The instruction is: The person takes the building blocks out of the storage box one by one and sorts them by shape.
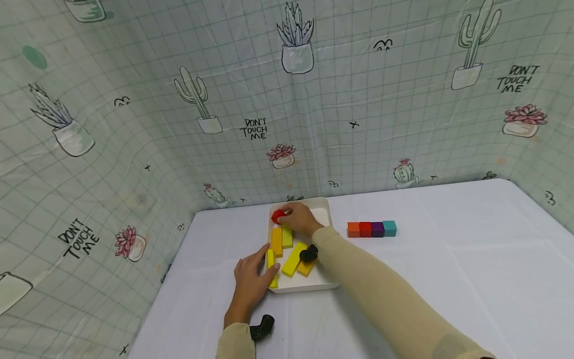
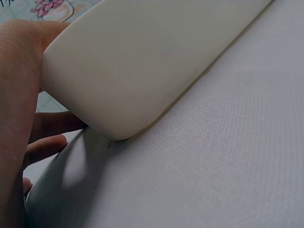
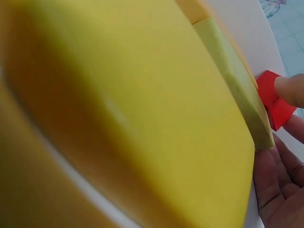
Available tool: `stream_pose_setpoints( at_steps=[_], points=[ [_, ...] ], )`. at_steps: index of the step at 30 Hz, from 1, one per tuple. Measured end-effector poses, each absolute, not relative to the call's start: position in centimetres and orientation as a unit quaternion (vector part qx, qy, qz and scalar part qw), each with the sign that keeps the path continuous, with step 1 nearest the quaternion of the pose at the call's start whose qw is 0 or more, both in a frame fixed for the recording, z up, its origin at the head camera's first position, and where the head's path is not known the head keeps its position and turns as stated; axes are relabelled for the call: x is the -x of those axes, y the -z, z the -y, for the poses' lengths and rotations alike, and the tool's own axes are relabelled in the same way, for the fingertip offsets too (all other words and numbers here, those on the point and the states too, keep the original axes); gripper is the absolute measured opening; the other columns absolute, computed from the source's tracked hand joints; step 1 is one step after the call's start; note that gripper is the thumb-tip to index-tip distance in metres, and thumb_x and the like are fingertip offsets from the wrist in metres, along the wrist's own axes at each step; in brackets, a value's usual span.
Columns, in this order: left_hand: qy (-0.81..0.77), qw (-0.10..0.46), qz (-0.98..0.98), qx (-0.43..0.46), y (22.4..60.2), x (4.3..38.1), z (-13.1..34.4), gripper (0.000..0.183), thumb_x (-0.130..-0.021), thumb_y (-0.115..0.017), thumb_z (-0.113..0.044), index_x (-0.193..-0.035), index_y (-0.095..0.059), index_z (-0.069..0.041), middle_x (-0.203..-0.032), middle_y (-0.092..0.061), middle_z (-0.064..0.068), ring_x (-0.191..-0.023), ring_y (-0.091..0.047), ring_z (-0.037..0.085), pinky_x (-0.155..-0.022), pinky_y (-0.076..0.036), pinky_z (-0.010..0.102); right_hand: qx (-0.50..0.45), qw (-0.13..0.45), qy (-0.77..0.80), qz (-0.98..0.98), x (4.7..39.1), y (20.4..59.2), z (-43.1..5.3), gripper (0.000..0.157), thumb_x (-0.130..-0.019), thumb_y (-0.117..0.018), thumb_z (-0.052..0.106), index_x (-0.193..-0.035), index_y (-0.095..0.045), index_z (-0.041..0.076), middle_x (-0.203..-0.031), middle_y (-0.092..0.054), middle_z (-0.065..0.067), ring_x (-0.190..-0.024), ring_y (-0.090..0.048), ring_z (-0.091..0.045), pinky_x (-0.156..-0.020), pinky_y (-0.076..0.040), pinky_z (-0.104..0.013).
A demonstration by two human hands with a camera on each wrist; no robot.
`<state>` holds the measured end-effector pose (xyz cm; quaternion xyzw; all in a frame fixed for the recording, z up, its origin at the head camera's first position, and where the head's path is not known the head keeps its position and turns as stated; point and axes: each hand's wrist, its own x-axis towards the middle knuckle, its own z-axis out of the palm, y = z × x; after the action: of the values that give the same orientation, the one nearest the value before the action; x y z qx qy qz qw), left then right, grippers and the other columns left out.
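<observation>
My right hand (image 1: 301,218) reaches into the far left corner of a white tray (image 1: 307,287). Between thumb and fingers it pinches a red block (image 1: 278,216), also visible in the right wrist view, where the thumb presses its face (image 3: 269,90). My left hand (image 1: 252,279) holds the tray's left side near the front corner, thumb over the rim and fingers outside. Inside the tray lie several yellow and orange-yellow blocks, among them a long yellow block (image 1: 294,259) and an amber block (image 1: 277,242). A yellow-green block (image 1: 287,237) sits just below the right hand.
Right of the tray, a row of small blocks stands side by side on the white table: orange (image 1: 353,230), red (image 1: 365,229), purple (image 1: 377,229) and teal (image 1: 389,228). A cactus-print cloth (image 1: 341,99) hangs behind the table and at its sides.
</observation>
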<state>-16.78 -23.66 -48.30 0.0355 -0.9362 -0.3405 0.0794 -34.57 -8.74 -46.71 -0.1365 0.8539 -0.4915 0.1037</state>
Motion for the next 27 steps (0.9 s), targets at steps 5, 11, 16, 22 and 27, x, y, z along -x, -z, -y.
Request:
stream_pose_setpoints(
  at_steps=[5, 11, 16, 22, 27],
  points=[
    [0.346, 0.080, 0.934, -0.035, 48.2, 16.7, 23.6, 0.062, -0.092, -0.067, -0.041, -0.149, -0.051, -0.023, -0.145, -0.056, 0.005, -0.136, -0.042, 0.033, -0.118, -0.007, 0.062, 0.139, 0.097, 0.478, -0.862, 34.5, 46.8, 8.8, 0.039, -0.094, -0.070, 0.024, -0.129, -0.065, 0.007, -0.116, -0.065, -0.010, -0.097, -0.060, -0.024, -0.092, -0.055, -0.035],
    [0.343, 0.077, 0.936, -0.039, 48.2, 16.7, 23.6, 0.062, -0.092, -0.067, -0.041, -0.149, -0.050, -0.023, -0.145, -0.056, 0.004, -0.137, -0.041, 0.033, -0.118, -0.007, 0.061, 0.140, 0.092, 0.477, -0.862, 34.2, 46.5, 8.8, 0.039, -0.095, -0.070, 0.023, -0.129, -0.064, 0.003, -0.118, -0.065, -0.012, -0.100, -0.060, -0.026, -0.096, -0.053, -0.037],
    [0.341, 0.073, 0.937, -0.039, 48.2, 16.7, 23.4, 0.063, -0.092, -0.068, -0.041, -0.150, -0.050, -0.023, -0.145, -0.055, 0.005, -0.137, -0.041, 0.033, -0.118, -0.007, 0.061, 0.140, 0.085, 0.478, -0.863, 34.1, 46.4, 8.4, 0.039, -0.096, -0.068, 0.023, -0.129, -0.063, 0.002, -0.118, -0.065, -0.012, -0.100, -0.059, -0.026, -0.097, -0.053, -0.037],
    [0.340, 0.071, 0.937, -0.036, 48.1, 16.8, 23.3, 0.063, -0.093, -0.067, -0.042, -0.150, -0.049, -0.023, -0.146, -0.054, 0.005, -0.137, -0.041, 0.033, -0.118, -0.006, 0.061, 0.126, 0.062, 0.504, -0.852, 33.9, 46.2, 7.9, 0.043, -0.099, -0.065, 0.026, -0.132, -0.060, 0.000, -0.122, -0.063, -0.013, -0.102, -0.058, -0.027, -0.098, -0.052, -0.037],
    [0.337, 0.069, 0.938, -0.037, 48.0, 16.7, 23.6, 0.062, -0.093, -0.066, -0.041, -0.150, -0.049, -0.023, -0.147, -0.054, 0.006, -0.137, -0.041, 0.034, -0.118, -0.006, 0.060, 0.129, 0.031, 0.535, -0.835, 33.6, 45.7, 7.5, 0.040, -0.098, -0.065, 0.024, -0.127, -0.061, -0.003, -0.116, -0.065, -0.015, -0.098, -0.061, -0.027, -0.090, -0.056, -0.036]
  ],
)
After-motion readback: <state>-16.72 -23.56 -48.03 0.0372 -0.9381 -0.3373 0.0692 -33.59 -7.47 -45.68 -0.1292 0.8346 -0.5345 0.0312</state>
